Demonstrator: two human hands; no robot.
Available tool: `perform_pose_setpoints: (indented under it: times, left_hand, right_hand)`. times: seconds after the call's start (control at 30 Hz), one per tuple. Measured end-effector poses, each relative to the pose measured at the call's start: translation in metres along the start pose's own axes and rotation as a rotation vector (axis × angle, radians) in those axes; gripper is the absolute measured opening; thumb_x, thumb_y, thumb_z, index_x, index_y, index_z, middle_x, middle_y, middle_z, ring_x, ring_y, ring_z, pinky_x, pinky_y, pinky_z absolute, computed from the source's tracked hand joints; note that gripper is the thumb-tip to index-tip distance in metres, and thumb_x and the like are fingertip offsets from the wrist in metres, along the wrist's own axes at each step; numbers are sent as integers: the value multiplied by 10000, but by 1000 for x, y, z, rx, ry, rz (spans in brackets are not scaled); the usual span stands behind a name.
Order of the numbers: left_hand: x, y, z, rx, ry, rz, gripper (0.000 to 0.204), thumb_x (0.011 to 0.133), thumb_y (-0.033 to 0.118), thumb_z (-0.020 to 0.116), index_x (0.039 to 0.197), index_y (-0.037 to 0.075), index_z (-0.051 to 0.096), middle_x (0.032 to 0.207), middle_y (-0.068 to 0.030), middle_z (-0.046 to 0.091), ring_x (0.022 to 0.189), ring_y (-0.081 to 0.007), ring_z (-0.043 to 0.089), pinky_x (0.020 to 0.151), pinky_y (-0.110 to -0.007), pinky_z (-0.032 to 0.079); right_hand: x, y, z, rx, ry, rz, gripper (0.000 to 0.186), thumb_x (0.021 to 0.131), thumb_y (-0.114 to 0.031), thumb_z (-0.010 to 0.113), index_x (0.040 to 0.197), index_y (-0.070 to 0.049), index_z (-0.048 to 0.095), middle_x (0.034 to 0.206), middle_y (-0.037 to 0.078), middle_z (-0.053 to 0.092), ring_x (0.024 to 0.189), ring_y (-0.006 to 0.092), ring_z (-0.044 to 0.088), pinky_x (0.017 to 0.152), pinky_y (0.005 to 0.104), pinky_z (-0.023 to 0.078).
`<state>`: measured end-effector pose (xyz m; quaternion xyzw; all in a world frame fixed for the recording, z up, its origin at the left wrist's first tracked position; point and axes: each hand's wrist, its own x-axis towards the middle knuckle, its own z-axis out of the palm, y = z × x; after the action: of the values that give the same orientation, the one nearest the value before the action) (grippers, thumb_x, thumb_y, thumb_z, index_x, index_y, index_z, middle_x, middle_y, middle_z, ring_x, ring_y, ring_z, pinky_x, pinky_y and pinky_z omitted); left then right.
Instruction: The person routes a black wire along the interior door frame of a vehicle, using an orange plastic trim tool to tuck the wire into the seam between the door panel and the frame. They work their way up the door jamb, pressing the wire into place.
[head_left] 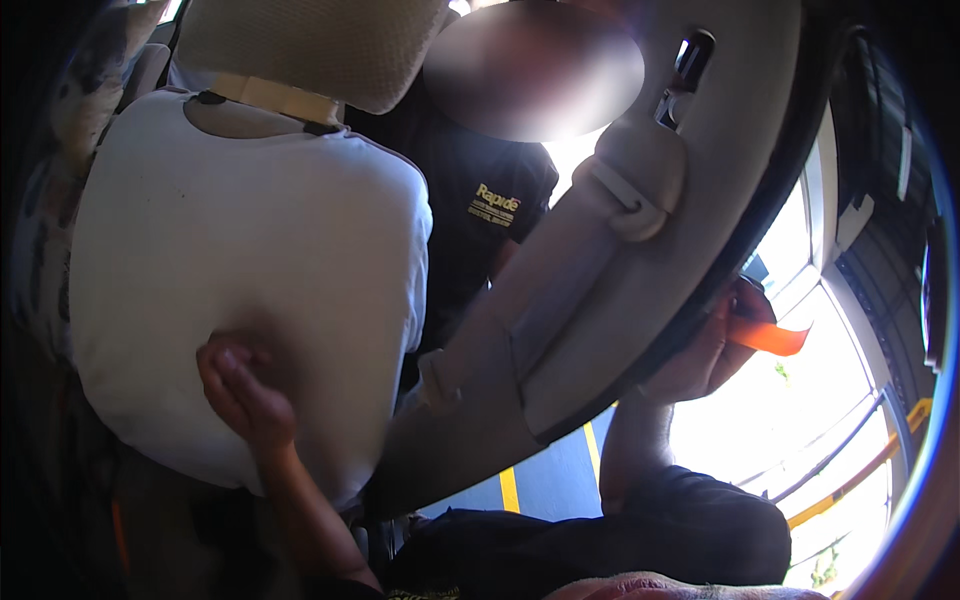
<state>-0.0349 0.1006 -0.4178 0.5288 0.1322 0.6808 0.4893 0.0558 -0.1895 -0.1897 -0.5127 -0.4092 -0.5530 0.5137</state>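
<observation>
we have our left hand (245,392) in front of the white-covered seat back (250,220), fingers half curled, the grip partly open and looking empty; we cannot tell if it touches the cover. at right, just beside the beige pillar trim (735,110), our right hand (700,355) closes its grip on a curved orange strip (772,338). a person in a dark shirt (475,170) is on the far side.
</observation>
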Motion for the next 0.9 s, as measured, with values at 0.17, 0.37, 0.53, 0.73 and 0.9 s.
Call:
perform_pose_setpoints:
  times: [0.17,0.37,0.53,0.73,0.9]
  left_hand:
    - [-55,-99,-56,51,269,-68,375,1088,404,523,921,74,461,888,-44,481,851,-182,484,830,-348,419]
    - [-48,-97,-55,101,243,135,277,1088,314,517,989,58,483,961,-94,528,916,-210,513,874,-394,434]
    - [-39,-84,-42,90,314,127,156,1093,163,512,1031,23,483,987,-104,544,889,-217,505,821,-379,441]
    - [-43,-101,-58,-51,261,151,103,1024,79,585,987,27,505,965,-110,553,851,-217,502,764,-370,443]
    - [-34,-124,-32,-192,211,115,97,1010,64,593,978,30,508,959,-110,556,838,-217,504,746,-367,446]
  right_hand:
    - [0,-6,2,-15,-5,16,228,978,-42,566,1201,-1,550,1107,118,574,1007,208,592,910,329,468]
    - [-7,3,11,15,-21,18,221,978,-43,565,1195,-3,550,1101,116,572,1002,208,591,907,327,468]
    - [-11,7,11,22,-28,5,215,978,-44,565,1189,-6,550,1096,115,571,999,207,591,904,326,467]
    - [11,0,1,-17,-29,-14,208,978,-45,564,1183,-8,550,1090,114,569,994,207,590,901,324,466]
    - [28,-12,-14,-145,-41,-39,202,979,-46,563,1178,-11,551,1085,113,567,991,206,590,899,323,466]
